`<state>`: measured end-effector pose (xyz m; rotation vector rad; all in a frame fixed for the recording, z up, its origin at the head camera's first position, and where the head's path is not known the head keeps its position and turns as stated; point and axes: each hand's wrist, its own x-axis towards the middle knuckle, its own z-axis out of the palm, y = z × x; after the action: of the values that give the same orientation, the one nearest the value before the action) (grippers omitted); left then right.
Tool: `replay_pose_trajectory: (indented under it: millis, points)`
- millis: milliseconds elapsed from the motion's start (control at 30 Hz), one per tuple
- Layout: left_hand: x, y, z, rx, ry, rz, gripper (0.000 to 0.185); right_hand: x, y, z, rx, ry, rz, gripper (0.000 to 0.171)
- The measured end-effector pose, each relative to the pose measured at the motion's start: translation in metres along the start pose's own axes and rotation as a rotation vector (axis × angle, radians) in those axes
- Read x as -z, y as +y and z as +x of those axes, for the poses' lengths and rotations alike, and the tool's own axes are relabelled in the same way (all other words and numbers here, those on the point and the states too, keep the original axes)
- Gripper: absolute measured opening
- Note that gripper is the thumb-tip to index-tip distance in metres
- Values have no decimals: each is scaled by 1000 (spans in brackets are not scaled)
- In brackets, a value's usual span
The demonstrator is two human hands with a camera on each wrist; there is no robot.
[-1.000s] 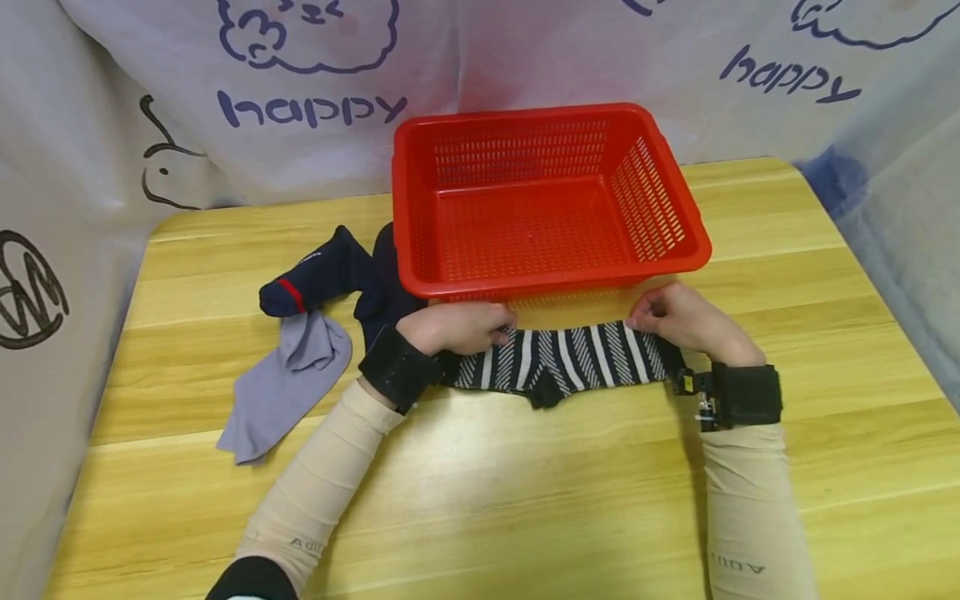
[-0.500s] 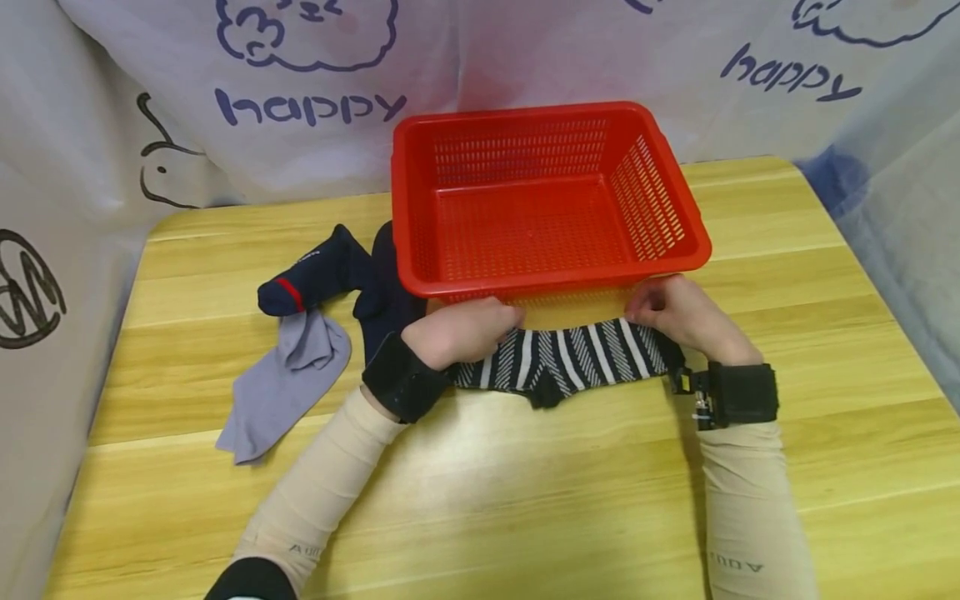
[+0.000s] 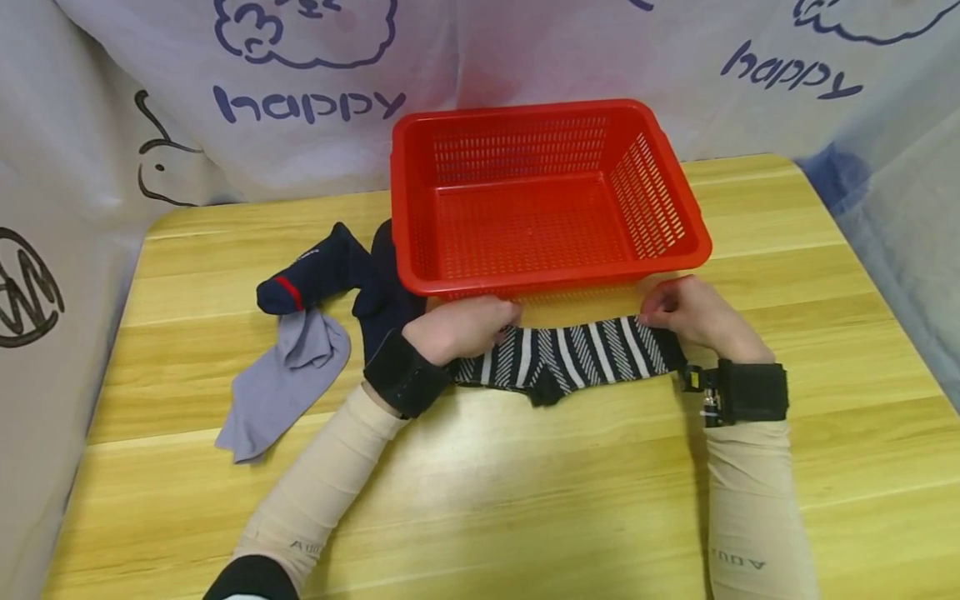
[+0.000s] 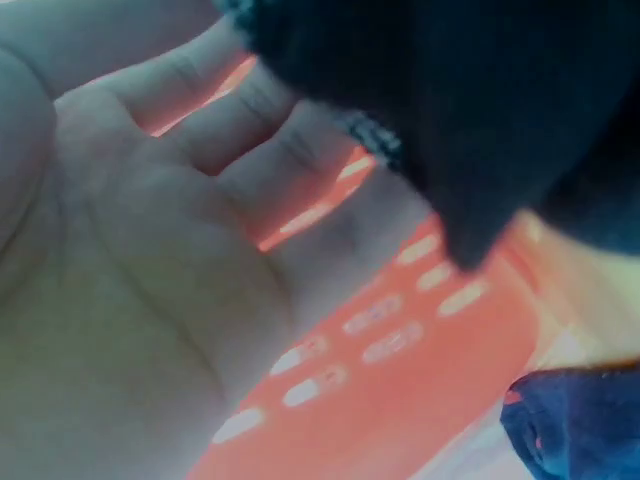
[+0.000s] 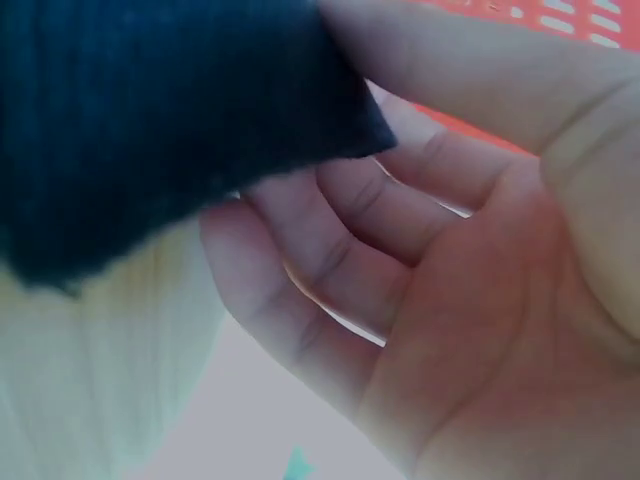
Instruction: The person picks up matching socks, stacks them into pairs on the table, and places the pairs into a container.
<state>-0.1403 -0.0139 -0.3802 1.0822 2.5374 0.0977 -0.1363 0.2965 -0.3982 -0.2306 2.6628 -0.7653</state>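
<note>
A black-and-white striped sock (image 3: 588, 354) stretches sideways between the two hands, just in front of the red basket, its small dark heel bulge toward the person. My left hand (image 3: 465, 325) pinches its upper edge near the left end, which the hand and wrist strap partly cover. At the other end, my right hand (image 3: 701, 317) pinches the upper edge near the black cuff. In the right wrist view the thumb lies over the dark cuff (image 5: 170, 130) with fingers curled beneath. The left wrist view shows dark fabric (image 4: 430, 100) hanging over the fingers.
A red perforated basket (image 3: 555, 277) stands at the table's back, close beyond both hands. Left of it lie a navy sock (image 3: 318, 271) with a red stripe, more navy fabric (image 3: 386, 312) and a grey sock (image 3: 281, 392). A printed white curtain (image 3: 315, 158) hangs behind.
My right hand has shifted slightly right along the sock's upper edge toward the cuff. The left hand moved a little to the right, then stayed near the same spot. The sock has barely moved.
</note>
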Motion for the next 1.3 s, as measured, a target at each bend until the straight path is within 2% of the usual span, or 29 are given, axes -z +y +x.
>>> replay_pose_trajectory:
  millis: [100,167,400,500,600,667,833,967,1033,1167,1300]
  points:
    - [2,0,-4,48,-2,-18,8,1,2,0,8,4,-6,11]
    - [3,1,-5,73,19,-18,7,2,3,0,17,6,-8,11]
    - [4,3,-3,41,50,-51,11,6,13,-1,-5,19,-38,12]
    - [1,1,-3,50,104,-33,9,8,15,-1,-24,17,-41,13]
    - [-1,-1,-2,49,163,-2,15,7,13,-1,-36,16,-38,14]
    - [-1,0,-3,48,176,4,17,7,11,-1,-45,22,-39,15]
    - [4,8,-6,35,80,-20,9,6,3,-2,-37,63,-36,18]
    - [10,17,-10,0,25,-38,27,1,-7,-2,12,86,-19,14]
    - [13,21,-13,-10,13,-57,30,-2,-14,-1,42,79,-16,11]
    - [14,23,-14,-13,-70,-123,24,-12,-29,3,84,12,-10,7]
    - [9,19,-10,10,-162,-177,26,-24,-49,5,101,-81,-14,6]
